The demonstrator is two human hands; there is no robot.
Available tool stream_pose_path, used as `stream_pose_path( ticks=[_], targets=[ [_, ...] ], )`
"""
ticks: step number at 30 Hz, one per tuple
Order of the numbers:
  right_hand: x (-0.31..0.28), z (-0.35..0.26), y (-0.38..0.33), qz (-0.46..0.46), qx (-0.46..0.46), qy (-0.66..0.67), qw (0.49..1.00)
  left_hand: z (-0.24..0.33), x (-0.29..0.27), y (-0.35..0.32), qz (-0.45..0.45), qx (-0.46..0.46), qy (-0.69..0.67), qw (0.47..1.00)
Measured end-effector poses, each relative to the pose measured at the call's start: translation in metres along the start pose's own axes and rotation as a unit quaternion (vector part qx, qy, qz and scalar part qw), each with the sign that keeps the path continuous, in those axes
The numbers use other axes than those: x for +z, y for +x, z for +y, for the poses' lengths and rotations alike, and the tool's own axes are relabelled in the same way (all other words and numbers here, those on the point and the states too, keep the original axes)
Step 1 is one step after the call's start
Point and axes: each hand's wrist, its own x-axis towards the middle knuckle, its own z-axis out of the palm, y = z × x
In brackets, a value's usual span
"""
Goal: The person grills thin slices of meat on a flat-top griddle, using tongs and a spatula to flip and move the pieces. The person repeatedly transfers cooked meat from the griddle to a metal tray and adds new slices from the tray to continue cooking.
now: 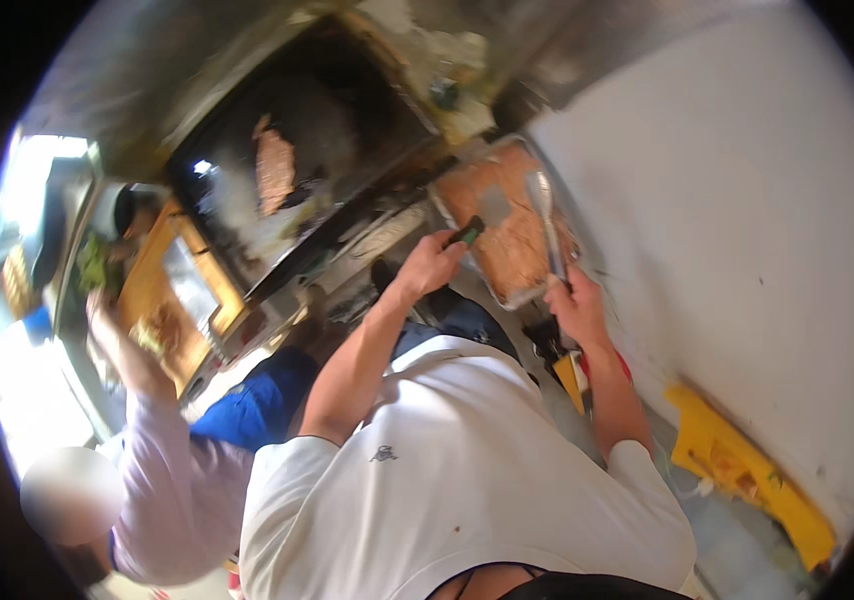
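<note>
My left hand [431, 266] is closed round the dark green handle of a scraper [495, 206]. Its square metal blade lies over the reddish-brown meat [509, 252] that fills a metal tray [518, 299] in front of me. In my right hand [577, 306] is a long metal utensil that looks like tongs [547, 215], its far end over the tray's right side. Blur hides the tips. Up and left of the tray, a strip of meat [274, 168] rests on a dark, greasy griddle [347, 115].
At left, a co-worker [172, 490] reaches towards a wooden board [162, 325] with food on it. A white wall [737, 200] runs along the right. A yellow object [747, 470] stands low at the right, near the wall. Grimy surfaces lie behind the griddle.
</note>
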Motion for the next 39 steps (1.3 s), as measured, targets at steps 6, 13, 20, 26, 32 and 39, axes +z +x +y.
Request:
stream_pose_path(
  ticks=[6, 13, 20, 26, 32, 39],
  targets=[
    [0.026, -0.102, 0.055, -0.073, -0.167, -0.063, 0.981, 0.011, -0.085, -0.049, 0.213, 0.104, -0.104, 0.966],
    [0.106, -0.181, 0.163, -0.115, -0.357, -0.255, 0.891, -0.008, -0.192, -0.104, 0.382, 0.111, -0.115, 0.91],
    [0.145, -0.222, 0.228, -0.133, -0.467, -0.327, 0.81, -0.028, -0.212, -0.124, 0.393, 0.076, -0.135, 0.906],
    [0.178, -0.185, 0.219, -0.205, -0.489, -0.414, 0.74, -0.022, -0.215, -0.111, 0.359, 0.089, -0.152, 0.917],
    [0.188, -0.147, 0.187, -0.312, -0.215, -0.221, 0.899, -0.037, -0.222, -0.107, 0.398, 0.03, 0.072, 0.914],
    [0.211, -0.122, 0.201, -0.381, 0.113, 0.16, 0.904, -0.003, -0.225, -0.086, 0.37, 0.04, 0.033, 0.927]
  ],
)
